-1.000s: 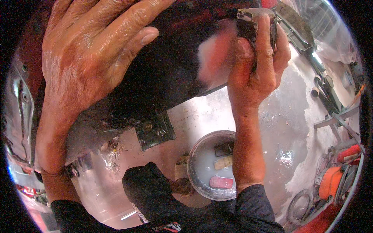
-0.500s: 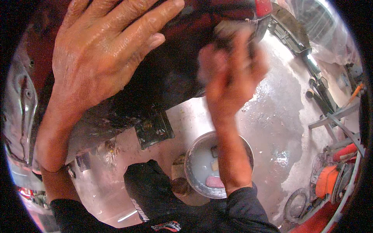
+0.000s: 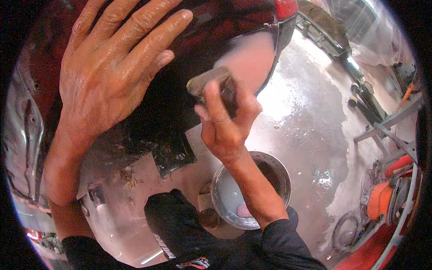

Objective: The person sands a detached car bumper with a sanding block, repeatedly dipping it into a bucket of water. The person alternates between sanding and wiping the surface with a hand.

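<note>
Right hand (image 3: 229, 129), shifted left, partly hides its block (image 3: 201, 81).

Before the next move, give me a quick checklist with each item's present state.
1. Left hand spread over the dark panel: ok.
2. Right hand gripping the block: ok.
3. Pale patch mostly visible, beside the block: ok.
4. Block lying flat on the panel: cannot tell, its underside is hidden.
5. Clear view into the bucket: not ok, the right forearm crosses it.
</note>
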A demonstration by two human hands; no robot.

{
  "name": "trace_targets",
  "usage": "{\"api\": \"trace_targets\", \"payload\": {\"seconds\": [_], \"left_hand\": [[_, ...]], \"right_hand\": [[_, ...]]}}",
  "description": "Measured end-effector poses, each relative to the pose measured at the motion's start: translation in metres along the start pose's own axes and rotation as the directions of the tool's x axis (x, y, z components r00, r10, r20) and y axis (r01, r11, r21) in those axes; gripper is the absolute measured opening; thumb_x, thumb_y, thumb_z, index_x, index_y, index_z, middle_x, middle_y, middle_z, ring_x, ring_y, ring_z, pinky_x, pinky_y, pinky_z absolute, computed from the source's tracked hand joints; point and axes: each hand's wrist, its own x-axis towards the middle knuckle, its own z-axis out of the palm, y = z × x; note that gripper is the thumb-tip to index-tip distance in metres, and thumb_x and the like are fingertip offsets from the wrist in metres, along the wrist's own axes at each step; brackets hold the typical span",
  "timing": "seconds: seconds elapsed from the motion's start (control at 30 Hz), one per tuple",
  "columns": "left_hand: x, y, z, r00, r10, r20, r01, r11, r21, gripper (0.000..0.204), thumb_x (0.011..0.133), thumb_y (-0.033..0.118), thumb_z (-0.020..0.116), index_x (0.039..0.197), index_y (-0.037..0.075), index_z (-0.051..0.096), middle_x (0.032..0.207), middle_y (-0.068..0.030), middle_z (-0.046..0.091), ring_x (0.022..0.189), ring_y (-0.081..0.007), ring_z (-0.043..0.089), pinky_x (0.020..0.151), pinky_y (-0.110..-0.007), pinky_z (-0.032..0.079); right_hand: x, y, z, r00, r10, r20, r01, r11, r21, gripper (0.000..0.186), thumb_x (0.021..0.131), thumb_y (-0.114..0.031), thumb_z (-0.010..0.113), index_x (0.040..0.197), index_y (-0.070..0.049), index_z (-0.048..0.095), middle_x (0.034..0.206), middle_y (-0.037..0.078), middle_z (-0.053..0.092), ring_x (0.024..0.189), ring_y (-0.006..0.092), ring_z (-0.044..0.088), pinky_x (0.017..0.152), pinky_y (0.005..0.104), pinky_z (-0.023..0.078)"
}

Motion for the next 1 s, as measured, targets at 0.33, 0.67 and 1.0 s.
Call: {"api": "trace_targets", "payload": {"seconds": [0.33, 0.67, 1.0], "left_hand": [[-0.004, -0.001, 0.006, 0.995, 0.003, -0.100, -0.007, 0.999, -0.038, 0.044, 0.099, 0.037, 0.052, 0.129, 0.007, 0.061, 0.148, -0.0153, 0.050, 0.146, -0.0334, 0.037, 0.122, -0.057, 0.018], [-0.002, -0.003, -0.003, 0.999, 0.016, -0.046, -0.016, 1.000, -0.003, 0.043, 0.094, 0.034, 0.059, 0.125, 0.006, 0.065, 0.148, -0.0150, 0.051, 0.146, -0.0321, 0.038, 0.122, -0.056, 0.018], [-0.005, -0.005, 0.007, 0.996, 0.022, -0.090, -0.022, 1.000, 0.009, 0.044, 0.095, 0.034, 0.057, 0.128, 0.005, 0.063, 0.148, -0.0141, 0.051, 0.146, -0.0321, 0.037, 0.123, -0.056, 0.017]], "right_hand": [[0.038, 0.013, 0.003, 0.994, 0.082, -0.078, -0.082, 0.997, 0.000, 0.047, 0.086, -0.006, 0.071, 0.133, -0.007, 0.066, 0.128, 0.022, 0.060, 0.111, 0.0350, 0.058, 0.099, 0.0431, 0.044], [0.051, 0.022, 0.009, 0.983, 0.104, -0.150, -0.108, 0.994, -0.024, 0.048, 0.083, -0.014, 0.074, 0.130, -0.010, 0.068, 0.121, 0.019, 0.063, 0.119, 0.0358, 0.052, 0.100, 0.0448, 0.038], [0.083, 0.038, 0.001, 0.986, -0.037, -0.165, 0.013, 0.990, -0.143, 0.047, 0.092, -0.013, 0.068, 0.139, -0.013, 0.062, 0.121, 0.019, 0.059, 0.107, 0.0308, 0.056, 0.097, 0.0391, 0.044]]}}
